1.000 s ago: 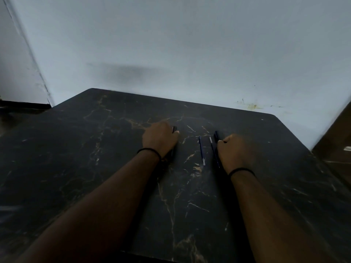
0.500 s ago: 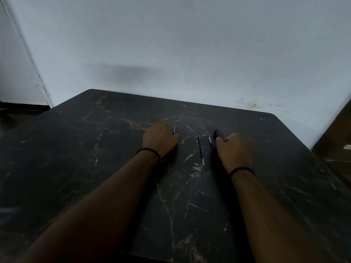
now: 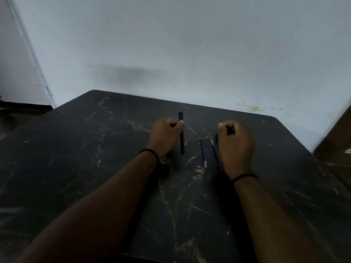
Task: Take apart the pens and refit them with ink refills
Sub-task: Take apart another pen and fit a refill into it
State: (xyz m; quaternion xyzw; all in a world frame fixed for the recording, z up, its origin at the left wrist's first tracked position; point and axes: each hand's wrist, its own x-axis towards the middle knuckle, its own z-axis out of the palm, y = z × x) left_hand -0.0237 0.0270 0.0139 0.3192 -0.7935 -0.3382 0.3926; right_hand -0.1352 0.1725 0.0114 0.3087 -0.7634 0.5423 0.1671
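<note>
Gripping dark pen (image 3: 181,138): left hand (image 3: 165,136) | right hand (image 3: 234,147) fisted, contents hidden | refills (image 3: 203,152) partly occluded

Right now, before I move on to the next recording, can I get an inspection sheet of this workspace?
Surface: dark marble-patterned table with tan veins, pushed against a pale wall.
Job's things: one dark pen held above the table; two thin ink refills lying side by side between the hands; another dark pen mostly hidden under the right hand.
Clutter: nothing seen.
Hands: left hand grips the dark pen near its middle; right hand is curled, blurred, whether it holds anything cannot be told.
Cables: nothing seen.
Surroundings: yellowish stain on the wall; brown furniture at right; each wrist wears a dark band.
</note>
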